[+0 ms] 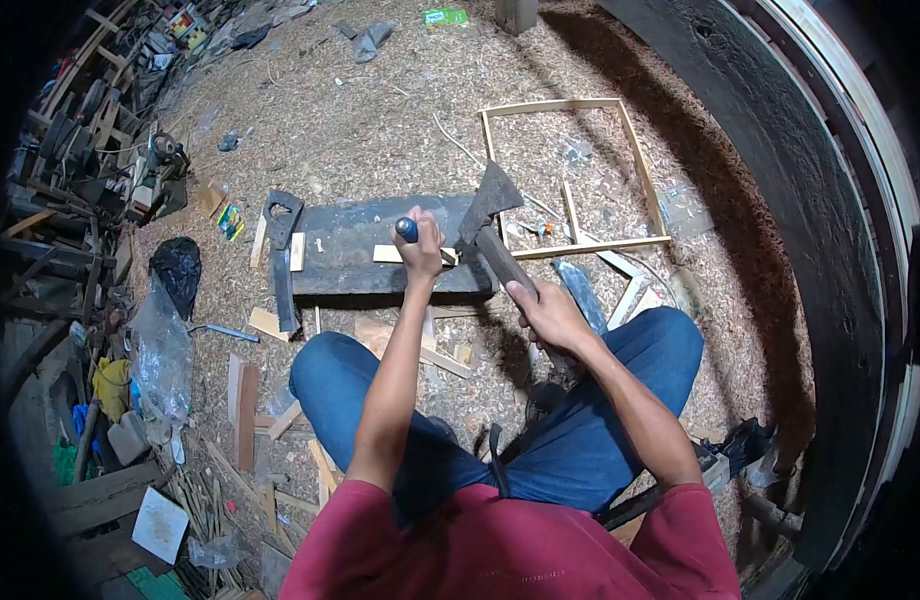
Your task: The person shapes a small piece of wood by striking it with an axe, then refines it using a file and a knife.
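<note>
My left hand (421,258) is closed around a chisel with a blue handle (407,229), held upright over the low dark wooden bench (345,225). The chisel's blade is hidden beneath my fist. Under that hand lies a short pale wood strip (387,254), partly covered by my fingers. My right hand (558,317) grips the wooden handle of a hatchet (503,263). Its dark metal head (492,200) is at the bench's right end, apart from the chisel. A handsaw (282,260) lies across the bench's left end, beside a small wood block (297,251).
A thin rectangular wooden frame (552,105) lies on the shavings-covered ground (380,120). A large dark beam (780,150) runs along the right. Piled scrap, a black plastic bag (177,270) and clear plastic (162,350) fill the left. Wood offcuts (248,415) surround my knees.
</note>
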A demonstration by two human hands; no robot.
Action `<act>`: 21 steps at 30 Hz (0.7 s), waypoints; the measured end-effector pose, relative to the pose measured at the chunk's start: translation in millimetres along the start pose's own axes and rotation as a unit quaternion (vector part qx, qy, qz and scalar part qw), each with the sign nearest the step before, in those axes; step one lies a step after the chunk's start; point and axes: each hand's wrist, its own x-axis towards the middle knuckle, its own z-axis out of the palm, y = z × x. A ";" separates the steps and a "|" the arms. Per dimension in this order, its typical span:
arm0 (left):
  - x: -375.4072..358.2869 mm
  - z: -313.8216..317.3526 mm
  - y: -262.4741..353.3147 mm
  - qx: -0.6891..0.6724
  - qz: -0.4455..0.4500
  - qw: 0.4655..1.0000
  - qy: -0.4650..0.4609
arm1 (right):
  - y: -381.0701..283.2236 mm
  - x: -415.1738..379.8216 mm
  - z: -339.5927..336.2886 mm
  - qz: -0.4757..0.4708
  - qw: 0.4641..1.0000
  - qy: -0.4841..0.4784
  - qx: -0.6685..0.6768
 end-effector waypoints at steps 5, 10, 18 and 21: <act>-2.4 -2.2 -0.4 -0.018 -0.023 0.999 0.012 | 1.8 -0.8 0.7 -0.011 1.000 0.003 -0.013; -11.2 -11.6 -24.2 0.132 0.021 0.991 0.017 | -27.9 -32.7 -6.7 -0.067 0.995 0.041 -0.057; -9.3 14.2 6.3 0.226 0.112 0.968 -0.016 | -158.3 -106.5 -23.4 -0.186 0.967 0.126 -0.118; -11.0 16.3 3.1 0.226 0.120 0.967 -0.006 | -168.6 -108.4 -23.5 -0.235 0.944 0.152 -0.175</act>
